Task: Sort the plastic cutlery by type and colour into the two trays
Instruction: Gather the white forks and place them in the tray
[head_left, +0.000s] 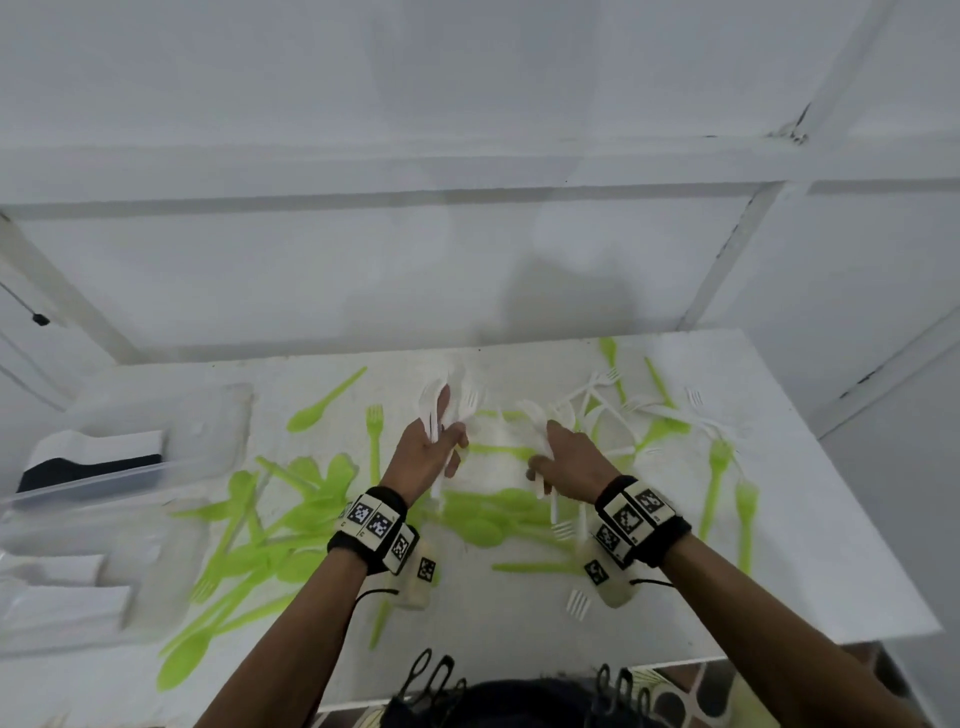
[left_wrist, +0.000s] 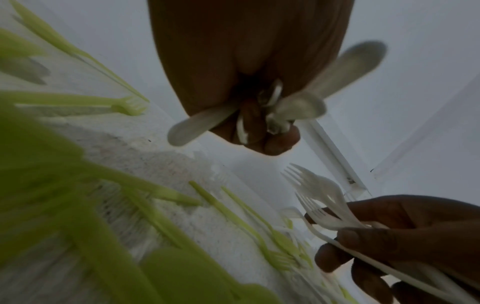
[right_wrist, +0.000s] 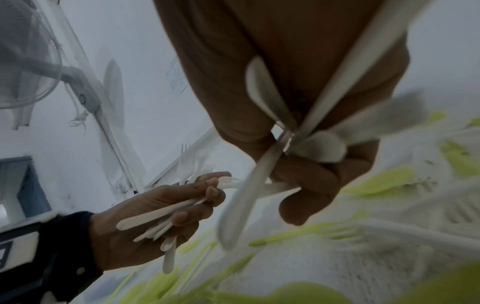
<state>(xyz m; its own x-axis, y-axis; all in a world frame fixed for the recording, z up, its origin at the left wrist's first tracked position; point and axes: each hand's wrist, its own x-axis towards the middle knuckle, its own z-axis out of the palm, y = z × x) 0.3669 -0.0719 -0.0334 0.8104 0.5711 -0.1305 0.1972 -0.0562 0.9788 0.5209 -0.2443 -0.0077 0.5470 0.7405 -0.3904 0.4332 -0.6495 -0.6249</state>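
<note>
My left hand (head_left: 431, 452) grips a bunch of white cutlery (head_left: 434, 402) above the middle of the white table (head_left: 789, 566). In the right wrist view, that left hand (right_wrist: 145, 216) has fork tines sticking up and rounded handles (right_wrist: 153, 217) sticking out below. My right hand (head_left: 566, 460) is just to its right and holds its own white bunch (head_left: 535, 415). In the left wrist view, the right hand (left_wrist: 402, 236) shows white forks (left_wrist: 319, 191). Its own view adds spoon-like shapes (right_wrist: 322, 148). Two clear trays (head_left: 171, 457) (head_left: 78, 582) stand at the left, blurred.
Green spoons and forks (head_left: 291, 519) lie heaped left of my arms and under my hands. A tangle of white and green cutlery (head_left: 628, 410) lies at the back right. A lone white fork (head_left: 577, 603) is near my right wrist. The table's front edge is close below.
</note>
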